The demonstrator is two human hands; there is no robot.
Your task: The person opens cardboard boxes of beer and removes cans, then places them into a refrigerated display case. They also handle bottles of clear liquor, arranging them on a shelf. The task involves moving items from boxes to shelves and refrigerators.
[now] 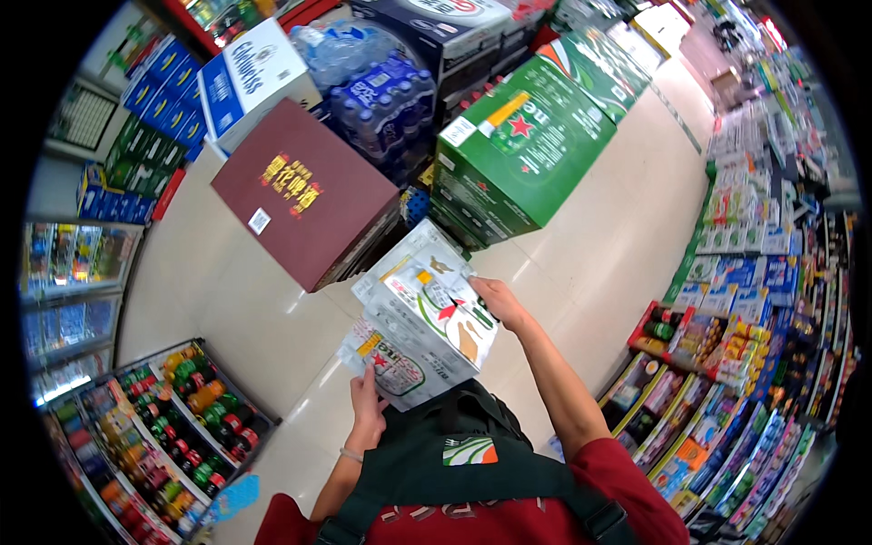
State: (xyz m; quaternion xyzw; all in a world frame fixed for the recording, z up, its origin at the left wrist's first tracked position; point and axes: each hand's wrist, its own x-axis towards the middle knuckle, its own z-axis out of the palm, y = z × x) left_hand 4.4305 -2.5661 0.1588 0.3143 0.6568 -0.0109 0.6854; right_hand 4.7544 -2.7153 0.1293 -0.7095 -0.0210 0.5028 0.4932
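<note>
Both hands hold a silver-white beer carton (429,313) with a red star printed on it, tilted in front of my waist. My left hand (368,402) grips its near left edge, thumb over the printed side. At its far right edge, my right hand (499,303) holds on, with the fingers partly hidden behind the cardboard. Just beyond the carton stand a stack topped by a maroon beer carton (306,191) and a stack of green Heineken cartons (524,150).
Behind the maroon carton are a white-and-blue Edelweiss carton (255,78) and shrink-wrapped bottles (381,102). A rack of soft-drink bottles (197,415) stands at left. Snack shelves (702,422) line the right side. Pale floor tiles (627,197) run between the displays.
</note>
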